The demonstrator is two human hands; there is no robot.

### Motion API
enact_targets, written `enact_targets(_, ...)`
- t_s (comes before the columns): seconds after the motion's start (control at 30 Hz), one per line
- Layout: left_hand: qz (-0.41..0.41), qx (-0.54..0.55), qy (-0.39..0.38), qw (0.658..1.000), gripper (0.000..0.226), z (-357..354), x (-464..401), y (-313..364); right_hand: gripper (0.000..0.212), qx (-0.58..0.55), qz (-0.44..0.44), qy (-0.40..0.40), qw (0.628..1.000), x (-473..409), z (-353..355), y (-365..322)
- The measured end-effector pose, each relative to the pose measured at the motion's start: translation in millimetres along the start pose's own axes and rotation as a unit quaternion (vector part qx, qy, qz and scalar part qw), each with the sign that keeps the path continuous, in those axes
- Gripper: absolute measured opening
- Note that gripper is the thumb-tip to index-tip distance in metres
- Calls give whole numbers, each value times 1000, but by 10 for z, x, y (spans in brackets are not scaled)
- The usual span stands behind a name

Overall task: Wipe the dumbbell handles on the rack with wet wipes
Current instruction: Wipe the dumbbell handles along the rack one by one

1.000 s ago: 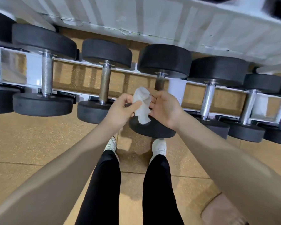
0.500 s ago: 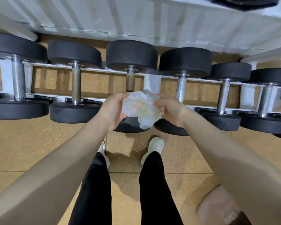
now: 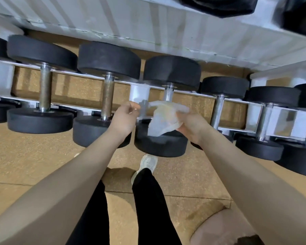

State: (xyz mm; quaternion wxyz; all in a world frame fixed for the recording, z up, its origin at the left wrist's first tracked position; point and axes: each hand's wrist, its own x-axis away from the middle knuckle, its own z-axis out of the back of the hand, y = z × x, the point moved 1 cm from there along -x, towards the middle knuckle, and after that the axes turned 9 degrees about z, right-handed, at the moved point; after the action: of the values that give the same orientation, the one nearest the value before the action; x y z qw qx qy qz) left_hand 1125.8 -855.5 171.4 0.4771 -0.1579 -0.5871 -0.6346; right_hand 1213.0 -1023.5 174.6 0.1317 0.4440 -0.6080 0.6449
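One wet wipe (image 3: 163,119) hangs from the right hand (image 3: 193,125) grip.

Wipe (image 3: 163,119): thin, damp-looking, crumpled white cloth.
Dumbbell heads (image 3: 109,61): matt black rubber.
Handles (image 3: 107,98): dull, tarnished metal.
Rack rails (image 3: 288,121): glossy metal.
Floor (image 3: 25,156): speckled, rough, cork-like.

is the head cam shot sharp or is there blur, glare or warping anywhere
Head view: soft motion blur around the left hand, the wipe and the right hand; wide-angle warping bends the rack rail and stretches the forearms at the edges; bright glare on the shiny rack bracket at right; a faint shadow lies on the floor near the shoe.
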Motion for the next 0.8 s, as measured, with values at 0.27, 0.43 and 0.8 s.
enact_targets(0.27,-77,-311,-150,935,30,-225,-114,-121,40,98,-70,210,970,-450,401,318)
enact_targets(0.43,-102,-413,-178,887,39,-217,-278,-202,20,5,-134,145,980,-682,107,380)
enact_targets(0.8,-119,-477,-227,841,49,-255,-483,-192,50,-46,-83,156,983,-968,84,177)
